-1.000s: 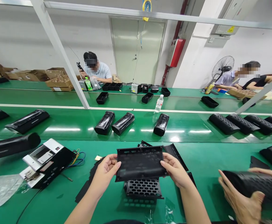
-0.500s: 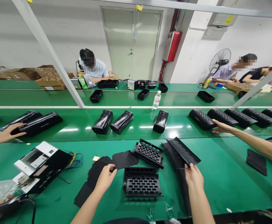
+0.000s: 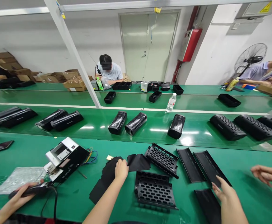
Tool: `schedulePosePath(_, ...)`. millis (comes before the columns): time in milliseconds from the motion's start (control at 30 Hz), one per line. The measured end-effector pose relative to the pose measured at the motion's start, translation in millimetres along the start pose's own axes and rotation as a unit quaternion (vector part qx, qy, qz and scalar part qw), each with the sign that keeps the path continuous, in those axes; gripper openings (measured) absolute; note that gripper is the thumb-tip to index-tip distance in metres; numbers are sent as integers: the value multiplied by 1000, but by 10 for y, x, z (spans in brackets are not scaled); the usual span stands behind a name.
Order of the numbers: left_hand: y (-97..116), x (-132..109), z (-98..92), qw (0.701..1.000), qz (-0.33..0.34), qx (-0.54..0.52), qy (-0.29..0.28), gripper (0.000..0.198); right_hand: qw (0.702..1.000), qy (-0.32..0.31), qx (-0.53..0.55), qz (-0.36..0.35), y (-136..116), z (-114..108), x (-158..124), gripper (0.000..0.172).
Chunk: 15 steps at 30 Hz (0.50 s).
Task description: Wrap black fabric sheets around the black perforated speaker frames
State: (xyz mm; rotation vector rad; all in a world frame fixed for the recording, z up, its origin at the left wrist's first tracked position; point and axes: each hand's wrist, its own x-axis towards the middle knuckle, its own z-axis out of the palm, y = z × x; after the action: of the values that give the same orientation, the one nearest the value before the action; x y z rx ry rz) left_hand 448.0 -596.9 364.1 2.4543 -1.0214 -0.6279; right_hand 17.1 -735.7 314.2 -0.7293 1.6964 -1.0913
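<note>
White wall (pale double door)

The one head-worn camera looks forward and steeply down from above the person's own forearms, its wide lens taking in a broad sweep of the workshop. The left hand and right hand rise from the lower edge of the frame, close to the lens, over the near green workbench that fills the lower part of the picture. A second green bench crosses the middle of the frame, farther off. A white upright post leans across the upper left, and a pale double door stands well away at upper centre, with straight lines bending slightly towards the frame's edges.
</note>
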Motion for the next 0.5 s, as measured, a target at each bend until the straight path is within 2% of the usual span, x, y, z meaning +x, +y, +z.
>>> schedulePosePath(67,-8,1,-25,998,11,-58,-3,11,996,85,-10,23,-84,88,-149,51)
schedulePosePath(100,-9,0,-41,996,17,-93,-6,11,996,90,-17,4,-147,174,-270,51)
schedulePosePath(167,5,-11,-76,985,28,-169,-17,7,994,20,-53,-95,-291,438,-607,47)
schedulePosePath(233,48,-44,-113,969,37,-244,-30,9,968,-131,-115,-181,-406,807,-1031,41)
schedulePosePath(333,177,-145,-166,941,47,-332,-48,25,921,-292,-127,-224,-440,1420,-1647,26)
schedulePosePath(433,344,-282,-210,920,55,-383,-67,30,878,-372,-145,-264,-357,1890,-2041,21)
schedulePosePath(500,436,-363,-240,907,52,-410,-83,28,854,-396,-160,-297,-312,2062,-2159,21)
